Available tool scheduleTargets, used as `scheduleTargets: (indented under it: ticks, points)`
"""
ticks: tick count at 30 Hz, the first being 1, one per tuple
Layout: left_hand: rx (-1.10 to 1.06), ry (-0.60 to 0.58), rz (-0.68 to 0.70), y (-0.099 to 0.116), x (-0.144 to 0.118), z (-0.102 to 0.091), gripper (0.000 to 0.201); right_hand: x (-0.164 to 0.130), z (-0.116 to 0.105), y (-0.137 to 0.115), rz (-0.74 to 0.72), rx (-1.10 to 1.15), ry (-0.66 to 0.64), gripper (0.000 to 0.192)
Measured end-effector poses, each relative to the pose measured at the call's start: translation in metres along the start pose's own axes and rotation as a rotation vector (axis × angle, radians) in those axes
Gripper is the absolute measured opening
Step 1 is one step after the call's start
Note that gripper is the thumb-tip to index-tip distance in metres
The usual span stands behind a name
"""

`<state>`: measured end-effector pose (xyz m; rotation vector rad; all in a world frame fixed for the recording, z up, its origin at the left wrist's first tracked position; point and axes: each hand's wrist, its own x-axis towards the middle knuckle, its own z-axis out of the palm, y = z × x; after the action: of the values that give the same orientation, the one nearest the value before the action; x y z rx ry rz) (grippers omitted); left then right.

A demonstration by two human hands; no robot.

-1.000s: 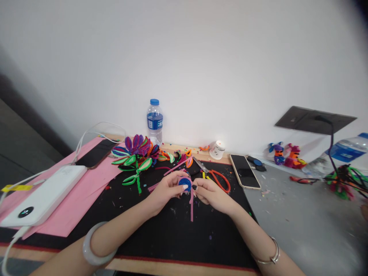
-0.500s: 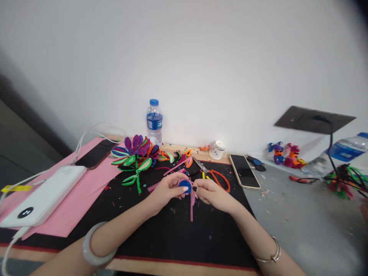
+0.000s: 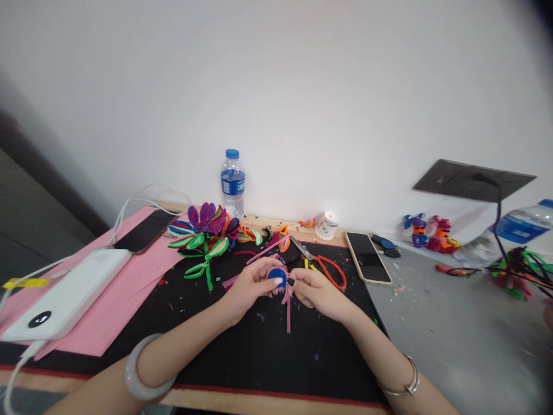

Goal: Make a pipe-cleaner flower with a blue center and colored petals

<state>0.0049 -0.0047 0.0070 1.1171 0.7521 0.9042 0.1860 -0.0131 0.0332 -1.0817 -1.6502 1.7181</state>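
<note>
A person's L hand (image 3: 254,282) pinches a round, dark-blue disc (image 3: 275,272), thumb on its face, w/ fuzzy pink strips (image 3: 288,316) round its edge and hanging below, all held over a flat black mat (image 3: 276,363). R hand (image 3: 311,288) has thumb & forefinger pressed together at the strips, just beside the disc's R edge — other fingers curled under.

Containers, from where I stand: a clear plastic bottle w/ blue label and blue cap (image 3: 233,183) stands upright by the wall, cap on; can't tell how much is in it. Nearby, a small white cup w/ dark lettering (image 3: 325,226), slightly tilted; contents, if any, hidden. Far R, a second clear bottle w/ blue label (image 3: 518,226) leans well over, capped, partly behind a black cable (image 3: 499,216).

Behind the hands: steel scissors w/ orange-red handles (image 3: 307,254), blades pointing toward the wall, and — L of them — a multicoloured fuzzy-stem flower w/ green leaves (image 3: 207,219), lying partly on the mat.
</note>
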Motion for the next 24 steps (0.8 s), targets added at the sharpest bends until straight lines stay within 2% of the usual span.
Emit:
scheduleTargets:
  ticks: [8, 24]
  points:
    - [0.007, 0.004, 0.015, 0.0, 0.001, 0.0, 0.029, 0.002, 0.001, 0.005, -0.005, 0.083, 0.0, 0.024]
    - [-0.027, 0.025, 0.051, -0.002, 0.002, 0.001, 0.03, 0.007, 0.012, 0.006, 0.006, 0.169, 0.128, 0.027]
